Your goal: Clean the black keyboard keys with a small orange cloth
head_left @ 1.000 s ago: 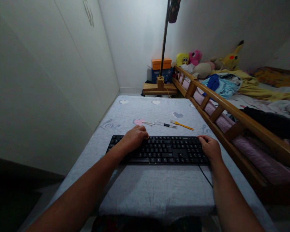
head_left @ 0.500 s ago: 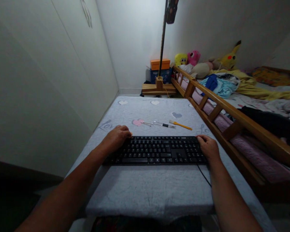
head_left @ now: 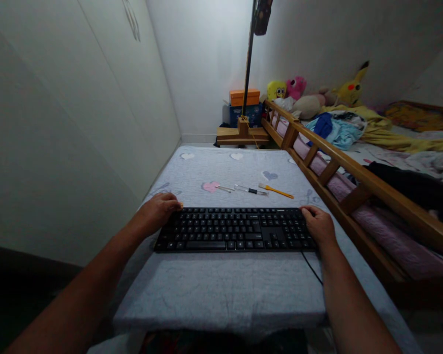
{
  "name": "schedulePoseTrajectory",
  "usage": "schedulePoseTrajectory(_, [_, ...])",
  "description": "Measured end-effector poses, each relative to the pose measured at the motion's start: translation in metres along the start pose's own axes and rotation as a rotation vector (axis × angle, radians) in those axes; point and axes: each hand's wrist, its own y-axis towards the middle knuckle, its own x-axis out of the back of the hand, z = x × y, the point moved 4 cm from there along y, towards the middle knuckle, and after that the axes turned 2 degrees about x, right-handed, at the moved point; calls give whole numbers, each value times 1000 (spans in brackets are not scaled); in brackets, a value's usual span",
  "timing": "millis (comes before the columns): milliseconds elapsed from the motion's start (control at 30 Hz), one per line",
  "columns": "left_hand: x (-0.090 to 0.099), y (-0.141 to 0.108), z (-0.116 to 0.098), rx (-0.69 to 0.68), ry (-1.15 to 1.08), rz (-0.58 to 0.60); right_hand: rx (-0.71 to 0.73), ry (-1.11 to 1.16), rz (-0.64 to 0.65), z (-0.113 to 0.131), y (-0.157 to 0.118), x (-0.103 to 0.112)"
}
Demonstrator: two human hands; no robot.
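A black keyboard [head_left: 229, 230] lies flat across the cloth-covered table [head_left: 221, 290], its cable running off at the lower right. My left hand [head_left: 161, 211] is at the keyboard's top left corner, fingers closed on a small orange-tan thing, mostly hidden. My right hand [head_left: 318, 224] grips the keyboard's right end with the thumb near its top corner. Behind the keyboard lie thin cotton-swab-like sticks [head_left: 225, 188], a slim tool with a black middle [head_left: 251, 191] and a yellow-handled brush [head_left: 276, 190].
A wooden bed rail [head_left: 332, 162] runs along the right side, with bedding and plush toys beyond. White cabinet doors [head_left: 77, 123] stand at the left. Behind the table are a wooden stand with a pole [head_left: 248, 69] and an orange box [head_left: 244, 97].
My left hand has moved left along the keyboard's top edge to its corner, uncovering keys at the left end. My right hand and the keyboard have stayed in place.
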Motion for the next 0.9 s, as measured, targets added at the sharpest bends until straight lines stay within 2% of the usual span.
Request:
schedulePoseTrajectory(100, [4,3,-6,39,6,-39,3,4,-2,-1,0,0])
schedulePoseTrajectory(200, [0,12,-27,22,-34,-97,-11,12,-7,-1,-1,0])
schedulePoseTrajectory(300, [-12,21,-51,-56,-100,-73,-24,14,-5,1,-1,1])
schedulePoseTrajectory(400, [-19,24,-62,-85,-76,-39,-20,7,6,2,-1,1])
schedulePoseTrajectory(500, [-19,19,-56,-73,-35,-21,-19,5,10,3,-1,0])
schedulePoseTrajectory(667, [-15,7,-33,-33,9,-19,-12,-3,11,2,-1,0])
schedulePoseTrajectory(900, [-9,-7,-14,18,-12,-41,-25,-5,13,1,-1,0])
